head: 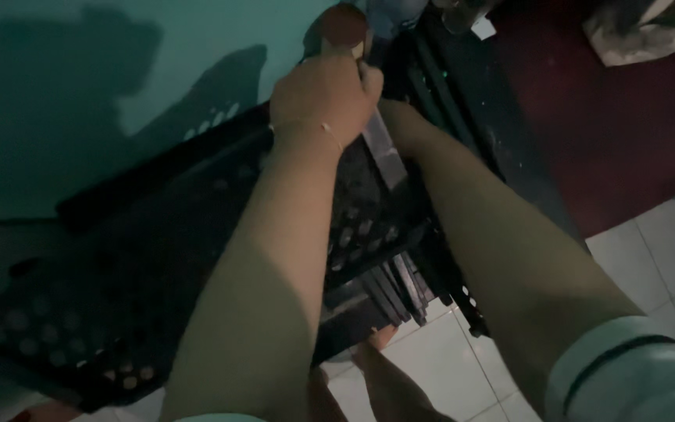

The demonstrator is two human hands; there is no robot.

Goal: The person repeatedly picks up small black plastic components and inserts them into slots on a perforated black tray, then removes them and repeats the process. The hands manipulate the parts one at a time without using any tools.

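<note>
My left hand (323,95) is closed around a wooden handle with a round brown end (344,28) that sticks up above my fist. A thin bracelet circles that wrist. My right hand (394,116) reaches in just behind and to the right of the left one, and its fingers are hidden behind my left fist. A flat grey metal bar (385,155) runs between my two wrists. Both hands are over a black perforated metal frame (158,258) that leans against a teal wall (80,94).
The light is dim. Several black slats (400,285) hang at the frame's lower edge above the white tiled floor (658,250). A dark red surface (603,117) lies at right with a crumpled pale bag (642,31). A bare foot (384,375) shows below.
</note>
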